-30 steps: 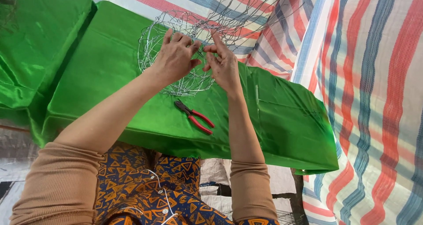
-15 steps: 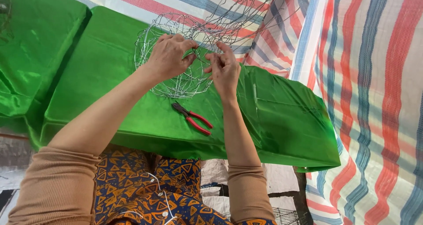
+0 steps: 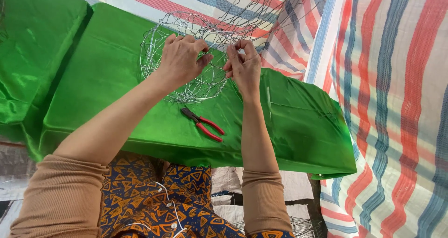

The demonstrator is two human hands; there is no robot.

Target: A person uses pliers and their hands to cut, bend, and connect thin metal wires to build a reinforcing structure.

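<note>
A round basket-like form of thin silver wire mesh (image 3: 154,47) rests on a table draped in shiny green cloth (image 3: 102,89). My left hand (image 3: 179,61) grips the mesh on its upper right side, fingers curled around the wires. My right hand (image 3: 242,65) pinches wire strands at the mesh's right edge, fingertips close to those of the left hand. Red-handled pliers (image 3: 203,124) lie on the green cloth just below both hands, untouched.
A red, blue and white striped tarp (image 3: 396,103) hangs behind and to the right of the table. A second green-covered surface (image 3: 28,42) sits at the left. More wire mesh (image 3: 298,226) shows on the floor under the table's near edge.
Both hands have stayed on the wire mesh, with the fingers shifting slightly on the wires. The view has drifted a little. The pliers have not moved.
</note>
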